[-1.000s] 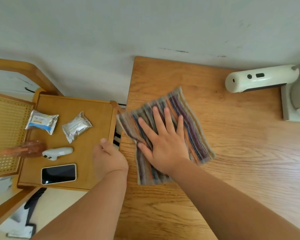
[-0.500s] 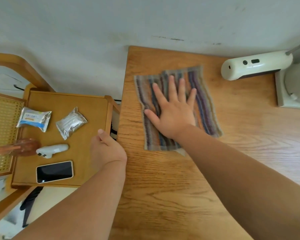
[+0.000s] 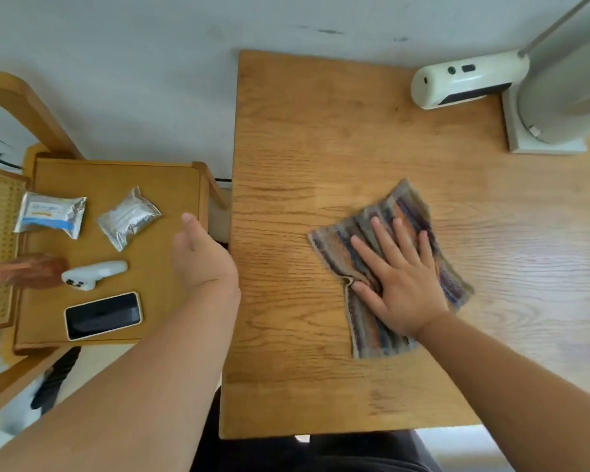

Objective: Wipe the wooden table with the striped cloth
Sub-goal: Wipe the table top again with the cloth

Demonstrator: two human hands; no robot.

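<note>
The striped cloth point(image 3: 365, 315) lies spread on the wooden table point(image 3: 297, 165), near its middle and slightly bunched at its left edge. My right hand point(image 3: 397, 284) presses flat on the cloth with straight, spread fingers. My left hand point(image 3: 200, 257) hovers to the left of the table's left edge, over the chair seat, with loosely curled fingers and nothing in it.
A white lamp head point(image 3: 464, 80) and its base point(image 3: 556, 107) stand at the table's back right. On the chair seat point(image 3: 171, 185) to the left lie two foil packets point(image 3: 128, 218), a small white device point(image 3: 92, 274) and a phone point(image 3: 103, 315). A wall runs behind.
My right hand has slid the cloth from the table's back left toward the middle and nearer to me. The left hand stays beside the table edge.
</note>
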